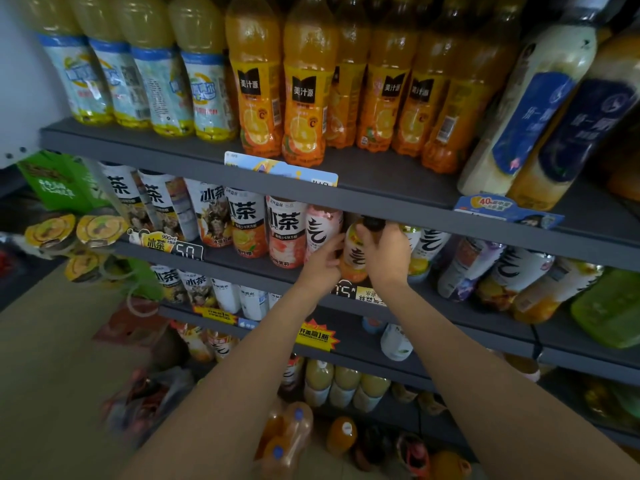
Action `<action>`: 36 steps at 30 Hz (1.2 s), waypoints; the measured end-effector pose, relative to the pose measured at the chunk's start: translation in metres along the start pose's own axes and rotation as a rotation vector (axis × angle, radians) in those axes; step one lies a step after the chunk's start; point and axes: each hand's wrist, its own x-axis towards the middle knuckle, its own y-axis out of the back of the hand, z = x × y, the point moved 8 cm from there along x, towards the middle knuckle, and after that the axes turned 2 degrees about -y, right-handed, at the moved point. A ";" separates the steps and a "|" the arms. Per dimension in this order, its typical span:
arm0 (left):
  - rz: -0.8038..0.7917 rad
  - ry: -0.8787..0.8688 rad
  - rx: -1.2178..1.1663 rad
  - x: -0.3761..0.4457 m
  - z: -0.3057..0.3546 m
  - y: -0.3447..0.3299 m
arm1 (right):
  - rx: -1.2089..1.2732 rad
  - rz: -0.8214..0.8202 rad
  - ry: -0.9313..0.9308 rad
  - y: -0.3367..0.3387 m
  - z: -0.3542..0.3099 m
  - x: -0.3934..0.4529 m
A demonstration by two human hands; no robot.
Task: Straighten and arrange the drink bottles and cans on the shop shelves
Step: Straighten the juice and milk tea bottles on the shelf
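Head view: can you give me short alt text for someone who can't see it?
Both hands hold an orange bottle on the second shelf, right hand near its black cap, left hand on its side. Orange juice bottles stand on the shelf above.

Person, head-camera view: two forearms and two hands

Left hand [323, 259] and right hand [388, 252] both bare, with no gloves, rings or bands showing. Both forearms are uncovered along all of their visible length, from wrist to the lower edge of the picture; no sleeve, cuff, watch or bracelet shows on either. Fingers are short-nailed where they can be made out; finer detail is blurred. No other part of the body or clothing is in view.
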 end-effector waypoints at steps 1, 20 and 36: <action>-0.003 -0.002 0.007 0.001 -0.001 0.001 | 0.001 -0.001 -0.012 -0.001 0.000 0.002; -0.121 0.078 0.068 0.008 -0.015 -0.022 | 0.047 -0.147 0.000 -0.015 0.035 -0.019; -0.262 0.194 0.642 0.016 -0.055 -0.051 | -0.485 -0.524 -0.216 -0.043 0.100 -0.033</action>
